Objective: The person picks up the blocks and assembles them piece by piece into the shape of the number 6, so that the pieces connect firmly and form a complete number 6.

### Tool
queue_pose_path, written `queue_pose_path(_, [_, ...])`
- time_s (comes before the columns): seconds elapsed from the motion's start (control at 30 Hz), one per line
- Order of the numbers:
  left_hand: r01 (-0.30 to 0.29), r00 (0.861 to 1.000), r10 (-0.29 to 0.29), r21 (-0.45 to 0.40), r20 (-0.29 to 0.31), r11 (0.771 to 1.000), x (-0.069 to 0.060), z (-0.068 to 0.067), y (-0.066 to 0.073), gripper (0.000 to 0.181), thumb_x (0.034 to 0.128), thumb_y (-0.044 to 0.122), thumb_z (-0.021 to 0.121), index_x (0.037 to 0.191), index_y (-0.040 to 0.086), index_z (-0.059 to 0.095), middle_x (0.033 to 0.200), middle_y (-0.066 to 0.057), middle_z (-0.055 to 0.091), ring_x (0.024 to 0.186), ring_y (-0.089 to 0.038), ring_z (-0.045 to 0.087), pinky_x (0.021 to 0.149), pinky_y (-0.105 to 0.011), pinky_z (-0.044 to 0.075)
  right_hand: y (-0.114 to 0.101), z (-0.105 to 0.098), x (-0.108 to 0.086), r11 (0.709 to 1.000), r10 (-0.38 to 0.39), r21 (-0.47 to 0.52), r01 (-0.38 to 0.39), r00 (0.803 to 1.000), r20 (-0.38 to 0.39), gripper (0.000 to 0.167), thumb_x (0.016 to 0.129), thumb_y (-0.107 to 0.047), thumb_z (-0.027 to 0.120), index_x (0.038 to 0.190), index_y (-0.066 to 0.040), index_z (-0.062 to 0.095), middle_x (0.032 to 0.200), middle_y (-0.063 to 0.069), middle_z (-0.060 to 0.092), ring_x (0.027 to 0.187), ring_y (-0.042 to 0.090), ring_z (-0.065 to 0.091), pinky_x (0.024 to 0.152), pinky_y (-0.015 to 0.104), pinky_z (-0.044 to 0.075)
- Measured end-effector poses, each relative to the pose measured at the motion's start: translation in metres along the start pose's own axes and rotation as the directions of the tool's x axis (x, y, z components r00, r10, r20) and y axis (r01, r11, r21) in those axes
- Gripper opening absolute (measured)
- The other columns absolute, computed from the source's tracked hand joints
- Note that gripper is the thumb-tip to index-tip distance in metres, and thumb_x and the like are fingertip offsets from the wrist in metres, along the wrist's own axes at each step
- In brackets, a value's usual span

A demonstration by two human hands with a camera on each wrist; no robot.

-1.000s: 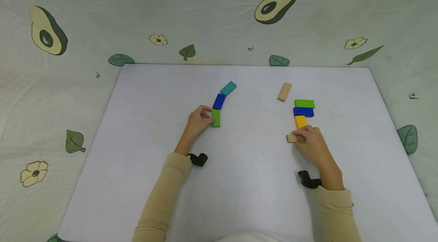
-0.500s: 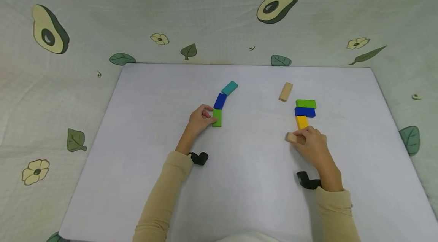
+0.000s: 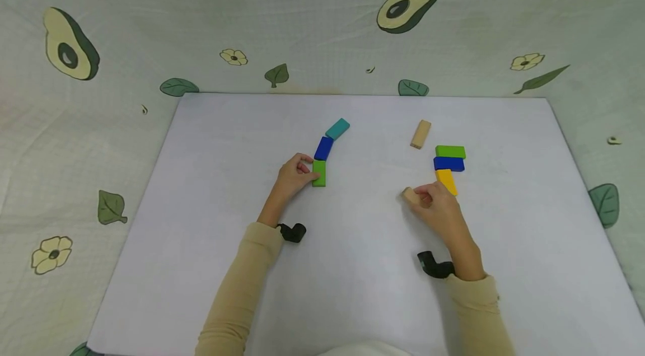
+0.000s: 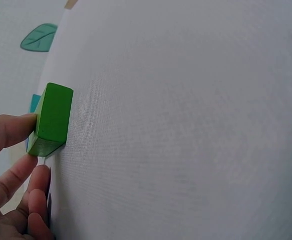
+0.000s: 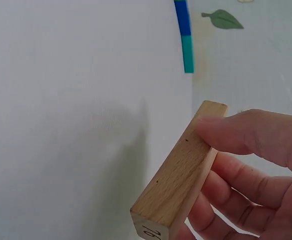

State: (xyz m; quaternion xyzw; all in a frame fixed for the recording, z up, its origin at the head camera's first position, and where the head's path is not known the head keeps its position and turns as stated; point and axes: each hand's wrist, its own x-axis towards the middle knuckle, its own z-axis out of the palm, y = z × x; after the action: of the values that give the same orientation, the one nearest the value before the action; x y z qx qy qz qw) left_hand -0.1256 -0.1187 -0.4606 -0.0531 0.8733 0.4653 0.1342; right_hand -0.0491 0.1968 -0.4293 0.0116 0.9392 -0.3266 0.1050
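Note:
My left hand [image 3: 294, 178] holds a green block [image 3: 319, 173] at its near-left side, with thumb and index finger touching it in the left wrist view [image 4: 54, 112]. That block lies at the near end of a line with a blue block [image 3: 323, 148] and a teal block [image 3: 337, 129]. Between thumb and fingers, my right hand [image 3: 443, 210] pinches a plain wooden block [image 5: 178, 175] with a mark on its end. The right wrist view shows a shadow beneath it on the white surface. Just beyond the right hand lies a yellow block [image 3: 446, 182].
Behind the yellow block lie a blue block [image 3: 449, 164] and a green block [image 3: 450, 151], side by side. Another plain wooden block [image 3: 420, 134] lies to their left. The white tabletop [image 3: 227, 137] meets a cloth [image 3: 322, 26] printed with avocados and leaves.
My right hand has moved left with the wooden block, away from the yellow block, which now shows more fully and sits slightly slanted. The left hand stays on the green block.

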Motion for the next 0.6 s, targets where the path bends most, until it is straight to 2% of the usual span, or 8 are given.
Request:
queue_pose_path(0.17, [-0.004,1.0,0.004,0.003,-0.001,1.0,0.001,0.0,0.0,0.039,0.0797,0.02,0.071,0.114,0.007,0.056,0.084,-0.006,0.054,0.076,-0.016,0.048,0.065,-0.022,0.037,-0.014,0.014,0.003,0.999,-0.03,0.042,0.03,1.0,0.005,0.034,0.083,-0.015,0.067,0.11,0.005,0.057,0.099,0.017,0.053,0.089,0.028,0.052,0.081,0.041,0.047])
queue_pose_path(0.37, [0.002,1.0,-0.002,-0.006,0.008,1.0,0.002,-0.001,-0.001,0.039,0.0797,0.019,0.071,0.114,0.007,0.056,0.084,-0.005,0.053,0.076,-0.016,0.048,0.065,-0.023,0.037,-0.035,0.031,0.008,0.995,-0.032,0.093,0.027,0.998,0.058,0.034,0.083,-0.016,0.067,0.109,0.003,0.055,0.1,0.016,0.056,0.087,0.026,0.051,0.078,0.037,0.045])
queue_pose_path(0.6, [0.012,1.0,-0.012,-0.002,0.017,1.0,0.001,-0.002,0.0,0.039,0.0798,0.019,0.071,0.114,0.008,0.056,0.084,-0.005,0.052,0.075,-0.016,0.048,0.065,-0.023,0.037,-0.052,0.054,0.014,0.992,-0.061,0.115,0.05,0.994,0.09,0.033,0.081,-0.017,0.069,0.105,0.001,0.055,0.09,0.012,0.058,0.08,0.023,0.052,0.07,0.032,0.045])
